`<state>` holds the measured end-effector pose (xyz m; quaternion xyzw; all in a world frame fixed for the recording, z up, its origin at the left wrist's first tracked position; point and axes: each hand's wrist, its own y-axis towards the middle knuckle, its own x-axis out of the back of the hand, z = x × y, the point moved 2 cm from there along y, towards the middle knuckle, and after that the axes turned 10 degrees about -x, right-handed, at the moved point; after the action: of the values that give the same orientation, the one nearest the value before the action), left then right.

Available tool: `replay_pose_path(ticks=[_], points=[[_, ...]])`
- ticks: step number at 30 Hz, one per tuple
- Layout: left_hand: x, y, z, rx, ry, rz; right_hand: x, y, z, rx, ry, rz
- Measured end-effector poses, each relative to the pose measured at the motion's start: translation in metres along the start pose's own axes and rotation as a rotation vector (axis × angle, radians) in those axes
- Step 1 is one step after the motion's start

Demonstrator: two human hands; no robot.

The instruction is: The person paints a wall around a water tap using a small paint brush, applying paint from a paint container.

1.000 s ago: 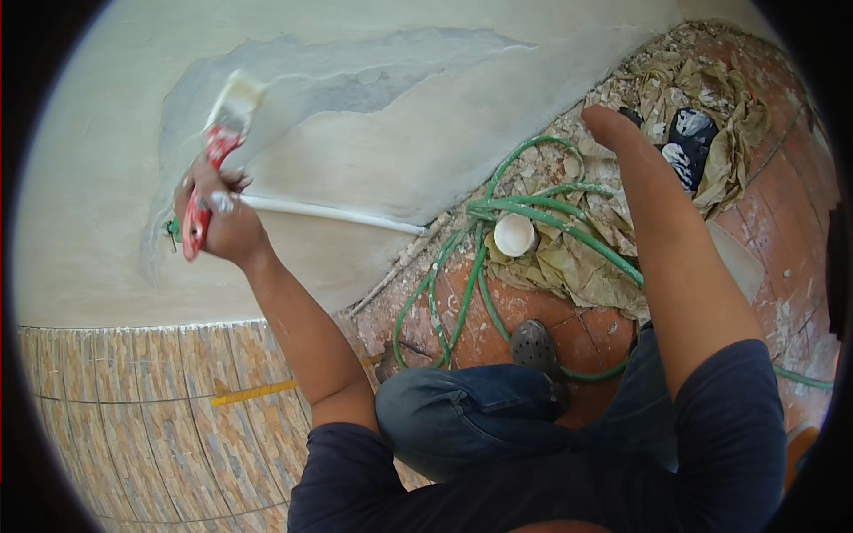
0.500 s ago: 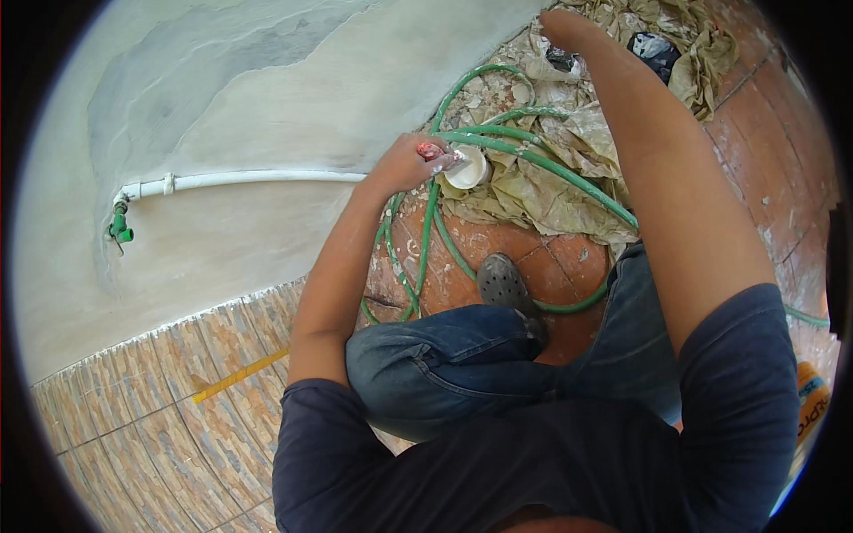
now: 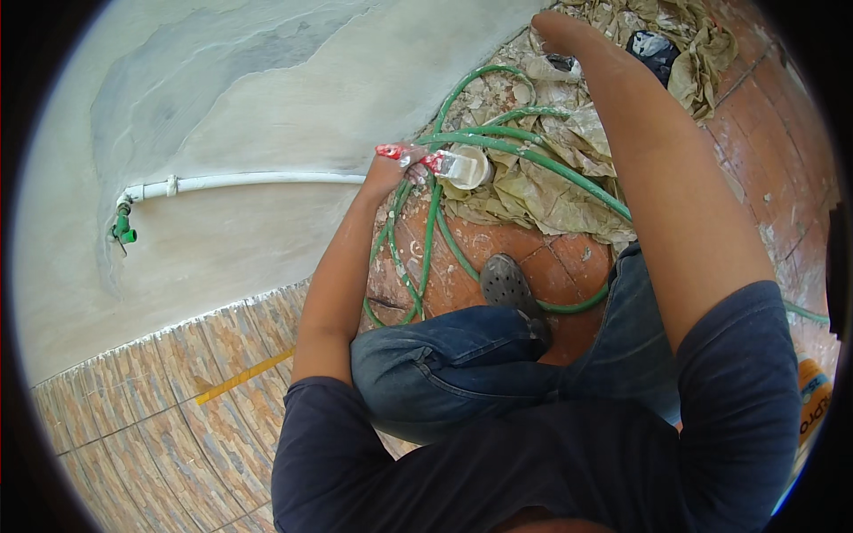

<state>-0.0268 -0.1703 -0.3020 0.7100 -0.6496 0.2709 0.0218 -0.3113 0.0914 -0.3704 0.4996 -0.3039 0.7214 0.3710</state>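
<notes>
Far left we go: one green tap [image 3: 123, 227] sticks out of the pale wall [image 3: 240, 133], feeding into one white pipe [image 3: 258, 180] that runs toward the middle. Above them sits one darker grey patch [image 3: 169, 84], cut off by the top rim. Lower left, stone-patterned tiles [image 3: 151, 417] bend with the lens, with one yellow strip [image 3: 240, 377] across them, its right end meeting the left arm.

Now the centre, and here's one brush [image 3: 460, 167], gripped in the left hand [image 3: 400, 169]! Red handle, smeared white, showing on both sides of the fingers; the bristles are pale and coated, lying at the mouth of one white cup [image 3: 482, 171], partly covering its opening, so the contents are hard to read. Around it loops a green hose [image 3: 569, 169], too tangled for a count of turns. Below, one grey shoe [image 3: 505, 282] with holes, partly behind the jeans [image 3: 453, 355].

Upper right of centre, the right hand [image 3: 558, 34]: no fingers can be made out, so I cannot tell whether it's clenched or free. Crumpled tan sheeting [image 3: 560, 213] spreads beneath, one black-and-white bundle [image 3: 653, 55] on it. Far right, one yellow-orange container [image 3: 812, 391], sliced by the dark rim.
</notes>
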Motion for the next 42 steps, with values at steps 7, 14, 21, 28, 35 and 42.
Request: replay_pose_path(ticks=[7,14,21,28,35,42], points=[[0.024,-0.012,0.023,0.137,-0.259,-0.025,-0.003,0.003,-0.002,0.011,-0.003,-0.012],[0.051,-0.023,0.017,0.051,-0.364,-0.134,0.005,-0.003,0.002,-0.079,0.009,0.054],[0.09,-0.038,-0.027,-0.082,-0.43,-0.186,0.012,-0.011,0.002,-0.05,0.031,0.036],[0.13,-0.05,-0.139,-0.598,-0.32,-0.473,0.01,-0.015,0.003,-0.048,0.037,0.086],[0.099,-0.023,-0.186,-0.777,0.25,-0.634,0.014,-0.017,0.004,-0.112,-0.021,0.119],[0.109,-0.036,-0.2,-0.832,0.638,-0.778,0.013,-0.014,-0.004,-0.094,0.042,0.1]])
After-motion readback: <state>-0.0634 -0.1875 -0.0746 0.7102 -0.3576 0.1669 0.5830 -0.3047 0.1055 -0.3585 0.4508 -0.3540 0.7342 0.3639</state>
